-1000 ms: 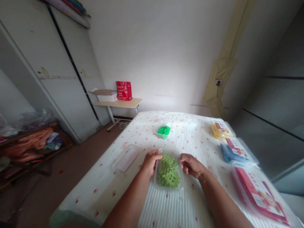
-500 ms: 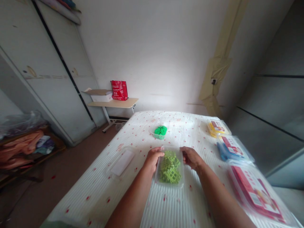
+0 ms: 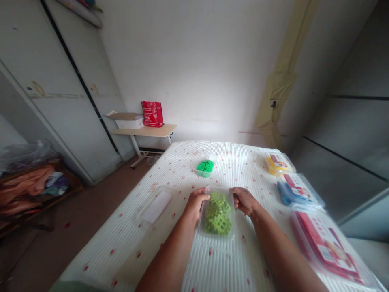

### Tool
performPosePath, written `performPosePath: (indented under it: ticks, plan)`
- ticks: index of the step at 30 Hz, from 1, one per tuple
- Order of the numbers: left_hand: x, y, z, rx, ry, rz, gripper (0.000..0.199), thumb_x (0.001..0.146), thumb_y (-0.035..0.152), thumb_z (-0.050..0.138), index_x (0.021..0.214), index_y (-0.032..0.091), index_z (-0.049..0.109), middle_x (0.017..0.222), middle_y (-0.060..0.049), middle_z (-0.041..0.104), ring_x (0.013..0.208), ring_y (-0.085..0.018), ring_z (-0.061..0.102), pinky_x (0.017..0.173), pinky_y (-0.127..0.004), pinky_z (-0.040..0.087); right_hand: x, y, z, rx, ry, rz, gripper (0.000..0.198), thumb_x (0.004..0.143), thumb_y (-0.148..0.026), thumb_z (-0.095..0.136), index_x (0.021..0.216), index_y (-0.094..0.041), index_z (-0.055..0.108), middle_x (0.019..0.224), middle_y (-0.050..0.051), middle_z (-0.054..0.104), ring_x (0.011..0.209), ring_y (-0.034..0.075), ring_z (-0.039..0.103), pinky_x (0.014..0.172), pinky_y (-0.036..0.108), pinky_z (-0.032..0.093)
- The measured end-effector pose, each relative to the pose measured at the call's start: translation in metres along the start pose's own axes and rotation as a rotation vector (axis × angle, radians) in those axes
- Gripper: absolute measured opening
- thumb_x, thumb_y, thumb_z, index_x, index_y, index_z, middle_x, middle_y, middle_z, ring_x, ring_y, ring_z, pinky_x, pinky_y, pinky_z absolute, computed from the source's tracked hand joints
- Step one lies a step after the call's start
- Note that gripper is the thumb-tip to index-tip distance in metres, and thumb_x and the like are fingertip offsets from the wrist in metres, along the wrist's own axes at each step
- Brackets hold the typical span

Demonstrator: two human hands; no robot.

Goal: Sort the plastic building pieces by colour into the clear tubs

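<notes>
A clear plastic container with light green lattice pieces in it is in front of me. My left hand grips its left side near the far corner, thumb on the rim. On the opposite side, my right hand has its fingers closed on the far right corner. Beyond them sits an open clear tub of bright green pieces. To the left lies a clear lid bearing a white label.
Along the right edge of the white covered bed lie three labelled clear packs: yellow, blue and pink. A small table with a red bag and a box stands at the back left.
Both hands keep their hold on the container, which has stayed in place. Only the camera view has shifted slightly.
</notes>
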State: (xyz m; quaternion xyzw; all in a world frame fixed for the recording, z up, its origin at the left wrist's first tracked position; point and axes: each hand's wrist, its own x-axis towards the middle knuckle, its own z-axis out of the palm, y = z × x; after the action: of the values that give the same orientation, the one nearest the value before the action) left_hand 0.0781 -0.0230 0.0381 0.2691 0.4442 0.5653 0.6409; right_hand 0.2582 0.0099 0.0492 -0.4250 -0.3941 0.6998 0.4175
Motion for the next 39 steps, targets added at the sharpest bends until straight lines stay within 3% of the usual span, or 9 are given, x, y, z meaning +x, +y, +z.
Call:
performPosePath:
  ticks: [15,23,28,39]
  plan:
    - [-0.007,0.006,0.0,-0.037,-0.052,-0.009,0.035,0.044,0.012,0.063,0.079,0.013,0.063,0.054,0.002,0.062,0.048,-0.014,0.057,0.052,-0.027,0.042,-0.001,0.004,-0.001,-0.112,0.041,-0.101,0.023,0.063,-0.031,0.059,0.049,-0.02,0.044,0.033,-0.007,0.039,0.029,0.007,0.035,0.035,0.023,0.026]
    - [-0.004,0.004,-0.004,-0.018,-0.028,0.016,0.034,0.047,0.013,0.065,0.08,0.012,0.065,0.052,0.002,0.062,0.048,-0.014,0.056,0.051,-0.025,0.04,-0.007,0.001,0.001,-0.137,0.038,-0.022,0.027,0.067,-0.04,0.057,0.055,-0.02,0.046,0.037,-0.006,0.043,0.032,0.008,0.038,0.035,0.022,0.03]
    - [-0.007,0.008,-0.005,-0.017,-0.041,0.017,0.038,0.047,0.014,0.068,0.085,0.012,0.066,0.058,0.0,0.066,0.053,-0.015,0.059,0.056,-0.026,0.043,-0.014,-0.002,-0.003,-0.132,-0.054,0.011,0.02,0.062,-0.034,0.063,0.059,-0.018,0.051,0.044,-0.006,0.05,0.037,0.007,0.043,0.038,0.021,0.035]
    - [-0.004,0.004,-0.009,-0.038,-0.037,0.014,0.043,0.045,0.015,0.073,0.088,0.011,0.068,0.064,-0.003,0.068,0.059,-0.017,0.061,0.062,-0.029,0.045,-0.012,0.001,0.0,-0.216,-0.01,-0.071,0.023,0.064,-0.037,0.059,0.054,-0.019,0.049,0.037,-0.005,0.048,0.032,0.008,0.041,0.038,0.022,0.032]
